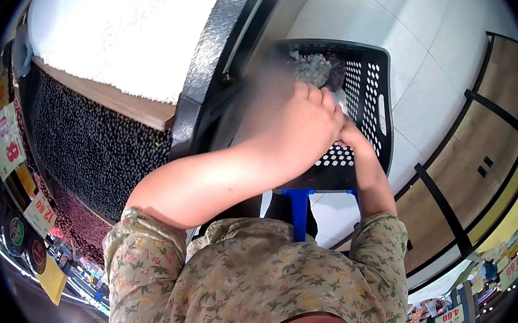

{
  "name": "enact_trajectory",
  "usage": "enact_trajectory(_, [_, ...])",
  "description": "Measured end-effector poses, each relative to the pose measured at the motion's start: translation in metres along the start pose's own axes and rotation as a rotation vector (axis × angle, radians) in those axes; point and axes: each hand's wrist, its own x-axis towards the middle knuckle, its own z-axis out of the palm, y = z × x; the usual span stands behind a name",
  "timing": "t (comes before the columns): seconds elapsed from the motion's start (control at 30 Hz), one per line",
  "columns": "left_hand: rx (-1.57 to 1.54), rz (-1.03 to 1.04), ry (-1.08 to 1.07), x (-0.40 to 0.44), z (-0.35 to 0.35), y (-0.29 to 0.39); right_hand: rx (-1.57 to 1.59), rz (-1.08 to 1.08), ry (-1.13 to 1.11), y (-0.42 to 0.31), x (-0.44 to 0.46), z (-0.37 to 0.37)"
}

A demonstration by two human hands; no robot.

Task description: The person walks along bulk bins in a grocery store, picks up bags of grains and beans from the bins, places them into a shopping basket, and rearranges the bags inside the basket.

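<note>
Both hands meet over a black shopping basket (387,80) with perforated sides. My left hand (317,114) has its fingers curled together, its back towards me; whatever it grips is hidden. Tucked against it, my right hand (352,135) is closed too, and its fingertips are partly covered. Some whitish, clear plastic (339,99) shows just beyond the knuckles. Inside the basket lie a clear bag of pale, lumpy goods (313,70) and a dark bag (336,71). A blurred grey smear covers the area left of my left hand.
At left are bins of white grains (118,25), black beans (93,126) and dark red beans (77,224), with price signs (5,139) along the edge. Blue basket handles (298,215) hang near my body. A wooden display stand (473,146) curves along the right, beyond the tiled floor (420,83).
</note>
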Motion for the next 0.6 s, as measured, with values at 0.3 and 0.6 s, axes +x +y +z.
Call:
enact_trajectory(0.3, [-0.237,0.086,-0.205,-0.004,-0.02,0.003,0.154,-0.308,-0.032,-0.126,-0.226,0.02])
enact_trajectory(0.6, [-0.653,0.556,0.414,-0.034,0.002,0.063,0.504,-0.727,0.247,-0.124,-0.385,0.12])
